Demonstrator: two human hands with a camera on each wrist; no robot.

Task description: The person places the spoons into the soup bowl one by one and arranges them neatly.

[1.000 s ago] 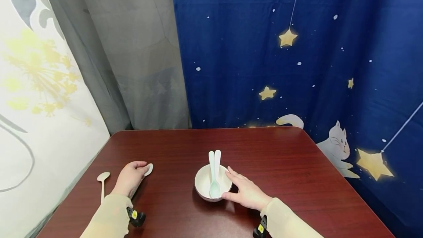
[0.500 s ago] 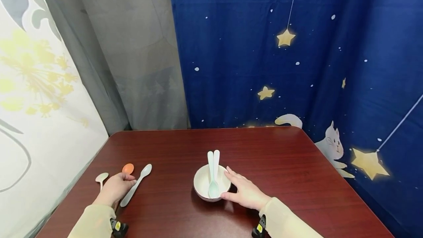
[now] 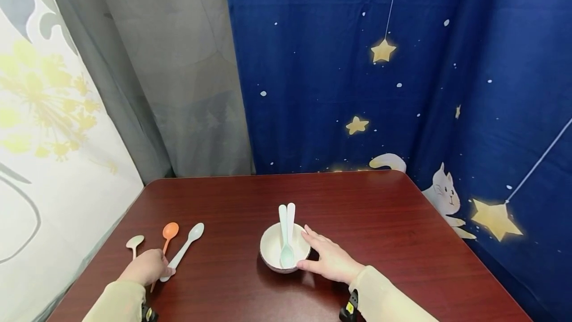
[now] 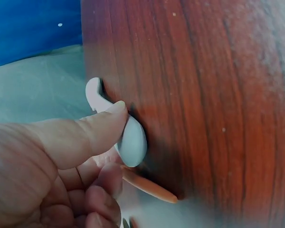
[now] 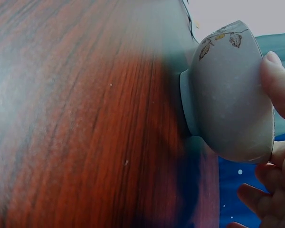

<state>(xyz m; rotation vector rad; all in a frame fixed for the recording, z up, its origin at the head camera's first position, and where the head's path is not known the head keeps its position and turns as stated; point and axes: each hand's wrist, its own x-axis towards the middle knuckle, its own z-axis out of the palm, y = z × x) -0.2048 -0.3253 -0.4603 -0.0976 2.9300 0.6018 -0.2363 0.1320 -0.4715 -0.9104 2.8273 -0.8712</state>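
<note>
My left hand (image 3: 147, 267) is at the near handle end of a pale spoon (image 3: 184, 247), thumb and forefinger pinching it. In the left wrist view this spoon (image 4: 134, 145) passes between thumb and finger, close over the table. An orange spoon (image 3: 170, 231) lies just left of it, its handle partly hidden by the hand. Farther left is a cream spoon (image 3: 134, 242), its handle also hidden. My right hand (image 3: 332, 260) holds the white bowl (image 3: 269, 247) at its right rim, thumb and fingers spread apart. In the bowl lean a mint spoon (image 3: 286, 253) and a white spoon (image 3: 291, 215), handles upward.
A dark red-brown table (image 3: 223, 202) bears everything. Behind it hang a grey curtain (image 3: 201, 88) and a blue star-patterned curtain (image 3: 313, 88). A white patterned cloth (image 3: 67, 188) borders the table's left side.
My left hand has gone from the pale spoon's far end, left and nearer, to its handle end, uncovering the orange spoon's bowl. The right hand stays at the bowl.
</note>
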